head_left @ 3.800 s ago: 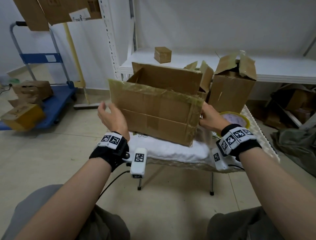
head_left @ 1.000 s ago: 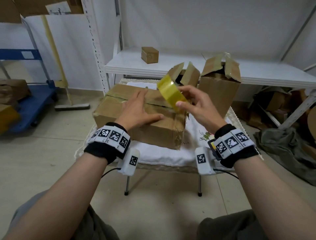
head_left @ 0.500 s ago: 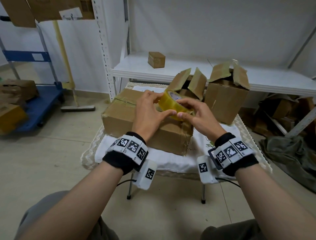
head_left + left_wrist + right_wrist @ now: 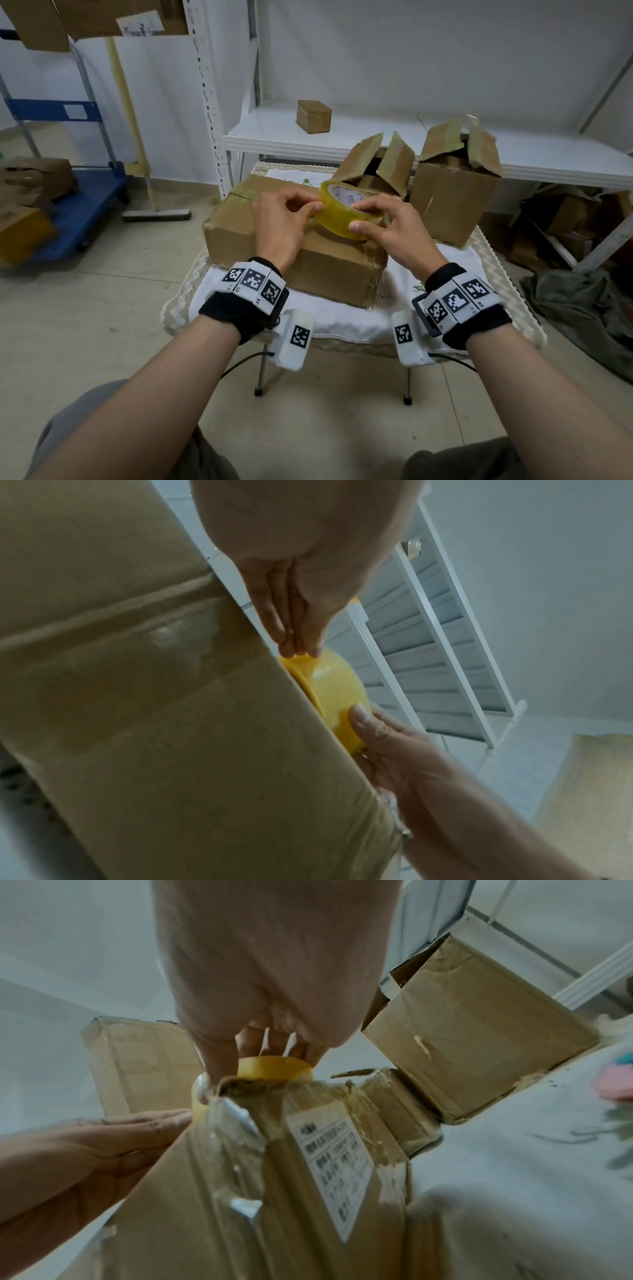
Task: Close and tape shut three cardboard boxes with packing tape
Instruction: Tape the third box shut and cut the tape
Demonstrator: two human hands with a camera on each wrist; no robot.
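Observation:
A wide cardboard box (image 4: 298, 253) lies with its flaps down on the small cloth-covered table (image 4: 342, 318). Just above its top, my right hand (image 4: 387, 229) grips a yellow roll of packing tape (image 4: 346, 212). My left hand (image 4: 287, 222) pinches at the roll's left rim with curled fingers. In the left wrist view the tape roll (image 4: 332, 693) shows past the box edge (image 4: 171, 696). In the right wrist view the tape roll (image 4: 274, 1069) sits above the box's labelled side (image 4: 308, 1177). Two more boxes stand behind with flaps up: a small box (image 4: 376, 171) and a tall box (image 4: 452, 198).
A white shelf (image 4: 376, 144) runs behind the table and carries a small brown box (image 4: 313, 116). A blue trolley (image 4: 68, 202) with boxes stands at the left. Loose cardboard and a dark cloth (image 4: 582, 308) lie at the right on the floor.
The wide box was laid flat with its flaps down. My right hand brought the tape roll over it. My left hand left the box top and took the roll's rim.

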